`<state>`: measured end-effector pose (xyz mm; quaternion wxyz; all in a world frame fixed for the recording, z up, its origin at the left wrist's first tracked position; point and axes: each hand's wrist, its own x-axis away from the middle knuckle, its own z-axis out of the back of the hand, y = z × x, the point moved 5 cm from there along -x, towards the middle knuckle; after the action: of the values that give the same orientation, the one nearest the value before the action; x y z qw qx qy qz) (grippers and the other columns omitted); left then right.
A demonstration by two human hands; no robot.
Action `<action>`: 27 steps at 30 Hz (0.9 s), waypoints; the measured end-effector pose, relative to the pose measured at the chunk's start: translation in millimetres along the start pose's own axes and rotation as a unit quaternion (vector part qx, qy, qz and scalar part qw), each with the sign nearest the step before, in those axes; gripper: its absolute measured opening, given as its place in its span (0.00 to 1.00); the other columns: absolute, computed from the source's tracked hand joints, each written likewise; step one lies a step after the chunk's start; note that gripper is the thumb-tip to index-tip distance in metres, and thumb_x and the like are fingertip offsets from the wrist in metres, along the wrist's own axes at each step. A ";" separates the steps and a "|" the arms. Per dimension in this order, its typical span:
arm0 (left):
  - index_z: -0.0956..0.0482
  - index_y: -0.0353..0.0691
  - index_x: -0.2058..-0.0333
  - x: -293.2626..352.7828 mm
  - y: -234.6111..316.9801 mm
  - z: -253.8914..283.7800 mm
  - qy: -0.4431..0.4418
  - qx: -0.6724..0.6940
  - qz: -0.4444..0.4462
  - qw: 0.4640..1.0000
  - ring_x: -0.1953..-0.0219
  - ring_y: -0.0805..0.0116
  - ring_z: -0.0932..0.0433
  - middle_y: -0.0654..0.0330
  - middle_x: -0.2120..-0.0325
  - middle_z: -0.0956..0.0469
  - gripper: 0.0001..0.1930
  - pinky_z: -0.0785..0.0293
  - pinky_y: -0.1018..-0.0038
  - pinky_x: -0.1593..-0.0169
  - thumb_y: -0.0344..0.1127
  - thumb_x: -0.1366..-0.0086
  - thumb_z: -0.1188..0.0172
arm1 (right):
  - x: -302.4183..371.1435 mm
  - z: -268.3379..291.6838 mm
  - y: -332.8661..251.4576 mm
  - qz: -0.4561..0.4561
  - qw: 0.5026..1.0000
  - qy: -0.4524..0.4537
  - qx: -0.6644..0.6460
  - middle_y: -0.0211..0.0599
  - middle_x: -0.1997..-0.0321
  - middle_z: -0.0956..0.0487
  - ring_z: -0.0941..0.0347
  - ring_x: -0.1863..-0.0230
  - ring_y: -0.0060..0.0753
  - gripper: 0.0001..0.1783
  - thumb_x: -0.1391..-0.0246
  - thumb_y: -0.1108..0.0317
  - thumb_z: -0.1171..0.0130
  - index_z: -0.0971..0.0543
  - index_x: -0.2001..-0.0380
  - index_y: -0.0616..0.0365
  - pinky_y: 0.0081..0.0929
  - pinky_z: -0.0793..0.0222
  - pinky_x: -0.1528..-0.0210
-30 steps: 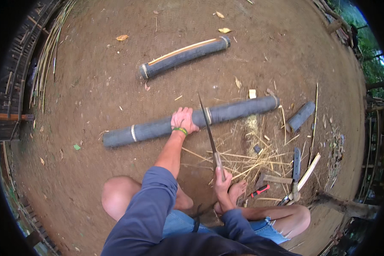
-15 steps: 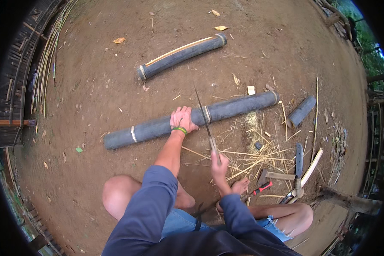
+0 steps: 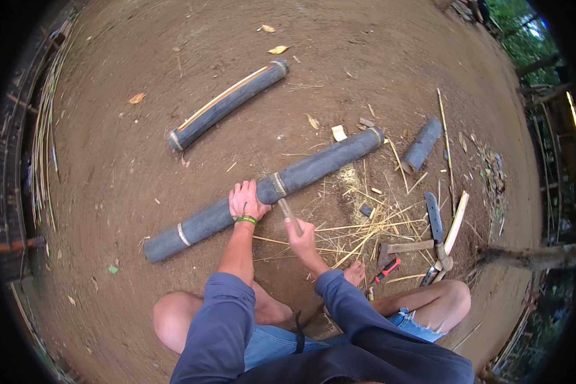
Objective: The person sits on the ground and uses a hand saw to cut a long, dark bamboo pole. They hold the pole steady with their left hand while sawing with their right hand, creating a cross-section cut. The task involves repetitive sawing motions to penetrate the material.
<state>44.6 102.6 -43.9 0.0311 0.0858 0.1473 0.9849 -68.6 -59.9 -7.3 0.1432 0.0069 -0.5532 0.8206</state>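
A long dark bamboo pole (image 3: pixel 329 162) with pale node rings lies slantwise on the ground in front of me. My left hand (image 3: pixel 248 200) grips it from above, just left of the middle ring, pressing it down. In my right hand (image 3: pixel 301 237) is the light handle of a saw (image 3: pixel 288 212), fingers wrapped round it on the near side of the pole. Its thin blade is seen edge-on and hardly shows where it meets the pole beside that ring. Both hands are close together, with the saw just right of my left hand.
Farther off lies a second bamboo piece (image 3: pixel 230 102) with a split strip along it; a short tube (image 3: pixel 422 146) sits right. Near my right foot are thin bamboo strips (image 3: pixel 358 240), a hammer-like tool (image 3: pixel 403 248), a red-handled tool (image 3: pixel 388 270) and a dark-handled blade (image 3: pixel 434 217).
My right hand has moved forward and left with the saw, bringing its handle close to the pole. The view has turned, so the pole looks more tilted. My left hand keeps its grip.
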 end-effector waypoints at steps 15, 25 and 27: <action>0.23 0.45 0.46 13.1 -4.1 -4.2 0.069 -0.010 -0.014 0.997 0.48 0.58 0.25 0.61 0.55 0.23 0.44 0.31 0.60 0.40 0.48 0.66 0.18 | 13.9 -0.1 6.7 0.030 0.997 -0.052 -0.056 0.35 0.83 0.33 0.39 0.79 0.27 0.22 0.32 0.56 0.42 0.25 0.75 0.63 0.34 0.41 0.73; 0.23 0.46 0.46 10.0 0.5 -1.2 0.068 0.007 -0.022 0.997 0.48 0.57 0.26 0.60 0.54 0.24 0.44 0.30 0.59 0.41 0.46 0.67 0.19 | -9.2 -1.5 9.6 -0.116 0.975 -0.091 -0.164 0.21 0.81 0.33 0.39 0.79 0.17 0.24 0.28 0.53 0.46 0.26 0.77 0.57 0.27 0.46 0.76; 0.23 0.46 0.46 8.2 -2.2 -1.4 0.052 0.007 -0.015 0.999 0.48 0.57 0.26 0.60 0.54 0.23 0.44 0.30 0.60 0.41 0.46 0.67 0.19 | 9.6 6.7 8.4 -0.085 0.990 -0.063 -0.092 0.22 0.82 0.34 0.40 0.78 0.17 0.25 0.29 0.54 0.46 0.26 0.77 0.59 0.27 0.47 0.76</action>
<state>36.3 105.0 -44.6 0.0376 0.0326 0.1571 0.9863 -80.8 -66.7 -10.7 0.1775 0.0920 -0.6314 0.7492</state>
